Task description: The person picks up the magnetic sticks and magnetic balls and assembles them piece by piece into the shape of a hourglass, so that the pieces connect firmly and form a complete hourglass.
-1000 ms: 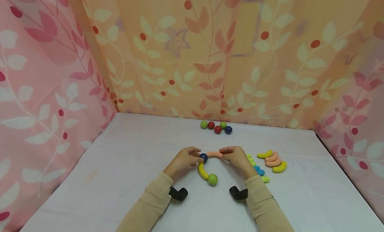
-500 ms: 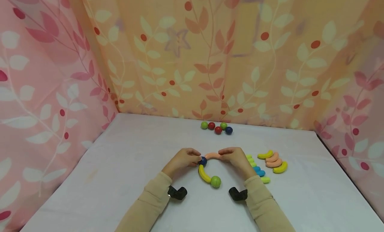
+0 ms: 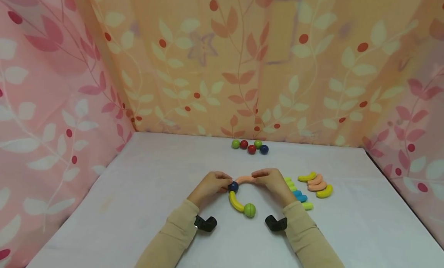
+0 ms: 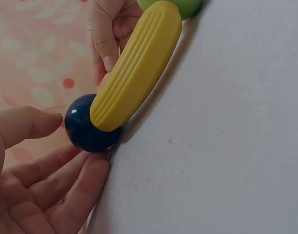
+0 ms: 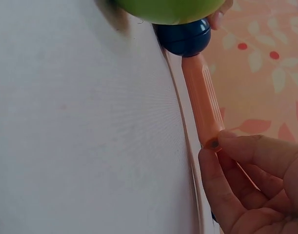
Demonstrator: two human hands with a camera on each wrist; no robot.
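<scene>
A left hand [image 3: 211,184] curls around a glossy dark-blue ball [image 4: 82,127]. The right hand [image 3: 273,183] pinches a curved peach-coloured stick [image 5: 201,95].

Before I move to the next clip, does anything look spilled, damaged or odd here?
A faint brownish smudge marks the left of the white cloth, which is otherwise plain there. A purple star outline clashes with the leaf print of the backdrop. I can't tell what made either. The blue ball and yellow piece show no damage.
</scene>
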